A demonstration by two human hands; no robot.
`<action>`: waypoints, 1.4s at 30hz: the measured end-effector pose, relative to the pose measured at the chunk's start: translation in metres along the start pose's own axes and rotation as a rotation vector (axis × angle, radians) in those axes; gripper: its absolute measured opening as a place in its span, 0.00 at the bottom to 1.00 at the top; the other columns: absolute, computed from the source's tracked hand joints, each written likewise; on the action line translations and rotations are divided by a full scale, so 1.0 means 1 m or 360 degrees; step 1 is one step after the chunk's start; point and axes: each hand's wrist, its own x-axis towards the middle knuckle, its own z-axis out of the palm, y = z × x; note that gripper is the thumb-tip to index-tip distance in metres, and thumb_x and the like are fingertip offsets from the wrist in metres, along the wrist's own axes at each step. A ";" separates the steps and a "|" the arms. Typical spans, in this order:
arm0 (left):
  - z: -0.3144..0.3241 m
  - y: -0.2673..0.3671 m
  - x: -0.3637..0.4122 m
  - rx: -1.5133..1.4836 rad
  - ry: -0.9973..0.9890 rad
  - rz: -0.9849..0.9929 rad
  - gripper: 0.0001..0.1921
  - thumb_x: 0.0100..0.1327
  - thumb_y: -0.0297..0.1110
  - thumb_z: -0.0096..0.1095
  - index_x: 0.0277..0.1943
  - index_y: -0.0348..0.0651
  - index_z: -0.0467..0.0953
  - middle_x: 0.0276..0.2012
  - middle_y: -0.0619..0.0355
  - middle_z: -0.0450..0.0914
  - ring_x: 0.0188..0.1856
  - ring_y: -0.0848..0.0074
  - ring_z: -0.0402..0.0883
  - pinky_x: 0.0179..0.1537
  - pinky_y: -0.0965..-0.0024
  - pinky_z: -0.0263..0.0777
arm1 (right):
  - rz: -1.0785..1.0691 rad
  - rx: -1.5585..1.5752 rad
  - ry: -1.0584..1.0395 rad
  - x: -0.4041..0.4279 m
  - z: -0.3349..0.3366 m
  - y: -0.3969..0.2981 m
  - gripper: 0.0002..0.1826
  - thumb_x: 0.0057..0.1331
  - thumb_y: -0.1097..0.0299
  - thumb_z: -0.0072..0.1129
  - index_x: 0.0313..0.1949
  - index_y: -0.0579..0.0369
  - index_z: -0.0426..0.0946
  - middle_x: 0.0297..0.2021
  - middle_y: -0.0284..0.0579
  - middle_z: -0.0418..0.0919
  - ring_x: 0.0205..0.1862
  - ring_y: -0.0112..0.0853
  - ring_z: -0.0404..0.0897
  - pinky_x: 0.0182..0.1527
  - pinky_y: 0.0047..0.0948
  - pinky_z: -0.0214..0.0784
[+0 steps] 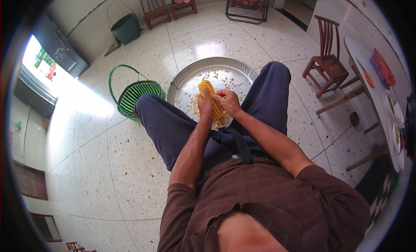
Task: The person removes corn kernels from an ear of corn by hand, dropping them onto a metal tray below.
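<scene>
An ear of yellow corn (pixel 211 97) is held upright at a slant over a round perforated metal tray (pixel 191 68) between my knees. My left hand (pixel 205 104) wraps the ear from the left, thumb along its kernels. My right hand (pixel 227 102) is against the ear's right side, fingers bent and fingertips at the kernels; whether they grip anything is not clear. Loose corn kernels (pixel 227 80) lie scattered on the tray. Beside my left hand a pale tan thing, perhaps a bare cob, shows partly on the tray.
A green plastic basket with a hoop handle (pixel 139 96) stands by my left knee. A dark green bucket (pixel 126 28) is by the far wall, near small wooden chairs (pixel 154 11). At the right are a wooden chair (pixel 330 65) and a table (pixel 373 99) bearing dishes. A folding chair (pixel 247 8) stands ahead.
</scene>
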 end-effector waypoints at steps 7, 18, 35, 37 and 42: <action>-0.001 0.002 -0.008 -0.0021 -0.0085 0.0067 0.31 0.70 0.63 0.49 0.49 0.35 0.71 0.34 0.51 0.78 0.32 0.72 0.79 0.33 0.68 0.74 | 0.0302 0.0367 -0.0064 0.001 0.000 0.004 0.10 0.67 0.66 0.62 0.33 0.61 0.78 0.21 0.34 0.77 0.18 0.18 0.73 0.20 0.19 0.65; -0.004 -0.023 0.010 -0.0041 -0.0227 0.0075 0.26 0.72 0.59 0.50 0.47 0.39 0.67 0.28 0.55 0.75 0.20 0.76 0.75 0.20 0.72 0.70 | 0.0318 0.0427 -0.0195 0.001 -0.003 -0.004 0.09 0.70 0.67 0.58 0.35 0.60 0.77 0.20 0.34 0.75 0.18 0.19 0.72 0.19 0.19 0.65; 0.003 0.011 -0.012 -0.0124 -0.0126 0.0188 0.25 0.72 0.58 0.50 0.47 0.39 0.68 0.29 0.56 0.75 0.23 0.78 0.74 0.23 0.73 0.70 | 0.0298 0.0449 -0.0214 0.003 -0.006 -0.008 0.11 0.70 0.64 0.59 0.37 0.61 0.77 0.20 0.34 0.75 0.19 0.19 0.72 0.21 0.19 0.65; 0.004 0.012 -0.014 -0.0143 -0.0135 0.0195 0.25 0.72 0.57 0.50 0.47 0.39 0.67 0.28 0.57 0.74 0.21 0.78 0.74 0.21 0.73 0.70 | 0.0341 0.0458 -0.0217 0.002 -0.006 -0.009 0.11 0.71 0.64 0.58 0.37 0.60 0.76 0.20 0.34 0.75 0.19 0.19 0.72 0.21 0.19 0.65; 0.004 0.017 -0.017 -0.0245 -0.0167 0.0112 0.24 0.73 0.57 0.49 0.47 0.39 0.67 0.27 0.56 0.74 0.18 0.78 0.73 0.17 0.74 0.69 | 0.0236 0.0408 -0.0217 0.001 -0.005 -0.009 0.10 0.71 0.65 0.58 0.37 0.60 0.76 0.20 0.33 0.75 0.18 0.19 0.72 0.21 0.19 0.65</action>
